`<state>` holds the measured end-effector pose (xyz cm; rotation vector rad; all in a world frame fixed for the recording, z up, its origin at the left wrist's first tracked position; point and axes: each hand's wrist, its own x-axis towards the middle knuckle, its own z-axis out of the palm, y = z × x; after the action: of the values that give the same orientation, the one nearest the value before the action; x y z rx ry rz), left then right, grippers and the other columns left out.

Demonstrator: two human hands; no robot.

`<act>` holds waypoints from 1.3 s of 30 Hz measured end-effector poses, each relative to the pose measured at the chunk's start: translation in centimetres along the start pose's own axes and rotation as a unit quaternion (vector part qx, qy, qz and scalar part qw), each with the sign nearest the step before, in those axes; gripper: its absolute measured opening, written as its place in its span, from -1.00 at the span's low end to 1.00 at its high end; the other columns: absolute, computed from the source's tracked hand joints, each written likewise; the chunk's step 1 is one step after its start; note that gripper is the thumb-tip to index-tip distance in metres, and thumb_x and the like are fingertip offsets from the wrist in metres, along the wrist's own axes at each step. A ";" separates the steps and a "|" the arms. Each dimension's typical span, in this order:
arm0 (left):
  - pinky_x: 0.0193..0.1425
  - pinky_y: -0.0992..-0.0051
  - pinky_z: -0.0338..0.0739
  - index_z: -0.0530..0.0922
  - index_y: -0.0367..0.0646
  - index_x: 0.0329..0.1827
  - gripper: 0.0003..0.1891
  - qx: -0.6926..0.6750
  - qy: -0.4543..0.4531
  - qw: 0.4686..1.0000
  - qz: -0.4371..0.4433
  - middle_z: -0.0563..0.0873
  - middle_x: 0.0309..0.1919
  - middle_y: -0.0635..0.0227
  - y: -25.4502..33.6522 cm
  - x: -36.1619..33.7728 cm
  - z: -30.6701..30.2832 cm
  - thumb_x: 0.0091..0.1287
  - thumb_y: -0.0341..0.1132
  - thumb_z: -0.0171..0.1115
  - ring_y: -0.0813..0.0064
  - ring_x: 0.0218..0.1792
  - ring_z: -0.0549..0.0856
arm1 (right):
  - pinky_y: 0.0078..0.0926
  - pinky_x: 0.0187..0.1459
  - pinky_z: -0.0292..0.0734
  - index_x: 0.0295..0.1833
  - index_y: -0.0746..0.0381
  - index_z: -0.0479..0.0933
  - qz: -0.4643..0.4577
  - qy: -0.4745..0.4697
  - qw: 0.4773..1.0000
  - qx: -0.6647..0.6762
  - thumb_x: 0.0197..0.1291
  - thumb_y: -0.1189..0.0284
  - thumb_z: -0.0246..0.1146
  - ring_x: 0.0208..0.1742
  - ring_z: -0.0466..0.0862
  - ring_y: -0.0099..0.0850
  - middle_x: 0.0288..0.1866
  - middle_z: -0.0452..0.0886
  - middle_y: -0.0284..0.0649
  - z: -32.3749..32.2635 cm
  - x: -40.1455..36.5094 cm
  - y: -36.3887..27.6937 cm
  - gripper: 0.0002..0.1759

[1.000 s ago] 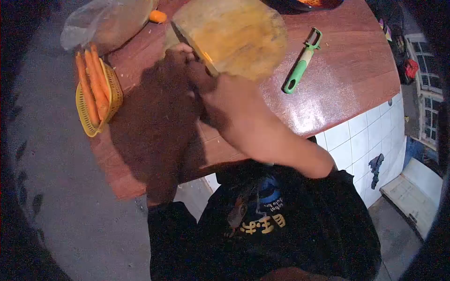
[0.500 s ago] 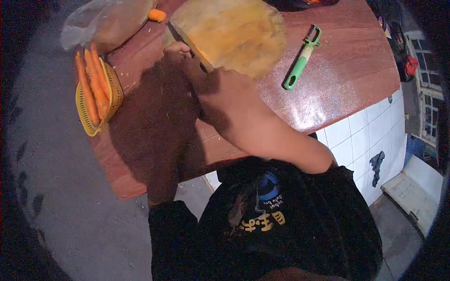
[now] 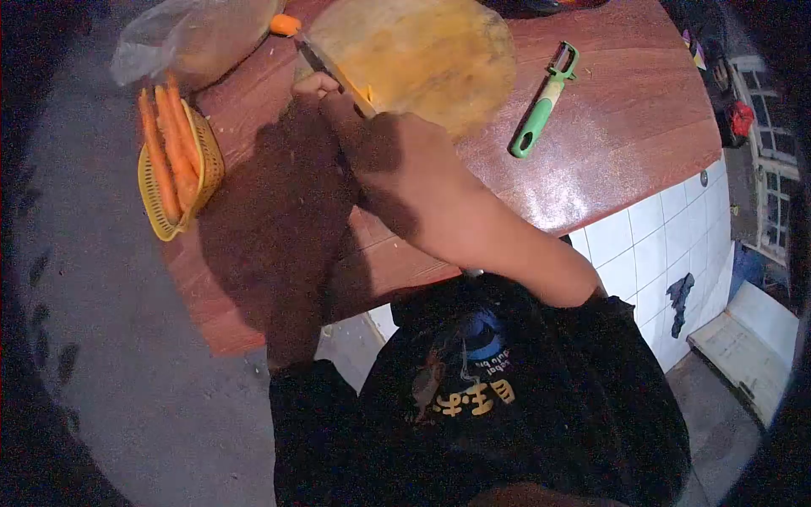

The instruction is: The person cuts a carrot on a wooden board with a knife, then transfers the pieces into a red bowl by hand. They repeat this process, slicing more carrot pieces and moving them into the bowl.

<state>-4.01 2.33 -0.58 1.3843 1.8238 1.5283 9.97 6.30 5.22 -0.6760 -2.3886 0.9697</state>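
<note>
Right hand (image 3: 397,160) clenched around the grip of the knife (image 3: 329,72); the handle is buried in the fist and only the blade shows. Blade runs diagonally along the left edge of the round cutting board (image 3: 431,59), tip pointing away from the person.

Left hand (image 3: 314,86) sits just left of the blade, touching or nearly touching it, fingers curled. It's in deep shadow, so can't tell what it pinches, if anything.

Small orange carrot piece (image 3: 365,91) lies on the board against the right side of the blade, between both hands, just ahead of the right knuckles.

Rest of the tabletop (image 3: 608,144):
- green peeler (image 3: 541,101) right of the board, well clear of both hands
- yellow basket (image 3: 207,160) at the left edge, hanging partly over it, with whole carrots (image 3: 169,144) inside
- plastic bag (image 3: 186,42) at the far left corner, carrot stub (image 3: 285,24) just beside it, near the knife tip
</note>
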 end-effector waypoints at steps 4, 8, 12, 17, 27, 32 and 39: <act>-0.19 0.48 0.46 0.34 -0.20 -0.03 -0.79 0.004 -0.003 1.000 0.002 0.47 -0.31 0.37 -0.1 0.3 0.4 0.36 -0.46 0.15 0.50 -0.32 0.51 | -0.01 -0.28 0.56 0.26 0.38 0.29 -0.027 0.039 0.999 -0.026 0.10 0.52 0.20 -0.27 0.66 0.12 -0.35 0.62 0.12 0.5 0.4 0.2 -0.44; -0.20 0.48 0.46 0.33 -0.20 -0.03 -0.79 0.006 0.001 1.000 0.004 0.47 -0.32 0.37 0.2 -0.2 -0.2 0.36 -0.46 0.15 0.50 -0.33 0.51 | -0.06 -0.29 0.57 0.22 0.44 0.30 -0.021 0.004 0.999 -0.031 0.16 0.53 0.14 -0.30 0.67 0.08 -0.35 0.62 0.11 0.2 0.4 0.1 -0.51; -0.20 0.48 0.46 0.33 -0.20 -0.04 -0.79 0.015 0.002 1.000 0.011 0.47 -0.32 0.37 0.4 0.1 -0.5 0.36 -0.46 0.15 0.51 -0.33 0.51 | -0.11 -0.29 0.59 0.19 0.42 0.31 -0.017 0.083 0.994 0.067 0.20 0.50 0.13 -0.29 0.68 0.05 -0.36 0.62 0.10 2.8 0.2 2.0 -0.55; -0.21 0.48 0.46 0.32 -0.20 -0.04 -0.79 0.018 0.017 0.999 0.022 0.47 -0.32 0.36 -0.1 0.0 -1.1 0.35 -0.47 0.15 0.51 -0.33 0.51 | -0.13 -0.36 0.58 0.06 0.35 0.33 -0.118 0.125 0.982 0.075 0.23 0.46 0.14 -0.30 0.70 0.07 -0.42 0.61 0.09 1.6 0.8 0.8 -0.67; -0.23 0.45 0.48 0.31 -0.22 -0.05 -0.73 0.065 0.069 0.991 0.099 0.50 -0.36 0.33 -3.9 2.0 0.3 0.29 -0.53 0.21 0.50 -0.36 0.54 | 0.05 -0.21 0.54 0.11 0.27 0.19 0.046 -0.109 0.992 -0.052 0.17 0.48 0.20 -0.23 0.66 0.20 -0.30 0.65 0.17 -5.8 1.9 1.6 -0.56; -0.16 0.45 0.45 0.29 -0.08 -0.02 -0.60 0.086 -0.009 0.994 0.070 0.56 -0.27 0.45 -2.3 2.3 -0.4 0.20 -0.53 0.30 0.63 -0.19 0.56 | -0.07 0.00 0.56 0.37 0.15 0.22 -0.047 0.013 0.997 -0.067 0.19 0.48 0.20 -0.01 0.64 0.12 0.00 0.60 0.20 -11.4 -0.1 3.5 -0.38; 0.00 0.36 0.52 0.48 -0.24 -0.05 -0.76 0.240 -0.054 0.957 0.151 0.64 -0.21 0.21 1.5 2.6 -0.1 0.26 -0.45 0.28 0.27 -0.13 0.64 | -0.02 -0.07 0.60 0.42 -0.08 0.32 -0.072 0.067 0.960 -0.262 0.14 0.48 0.26 -0.06 0.68 0.10 -0.05 0.63 0.08 -18.5 -0.1 8.4 -0.31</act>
<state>-4.56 4.34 1.58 2.0052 2.0738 1.1428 23.11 20.73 10.85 -0.7068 -2.5393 0.2133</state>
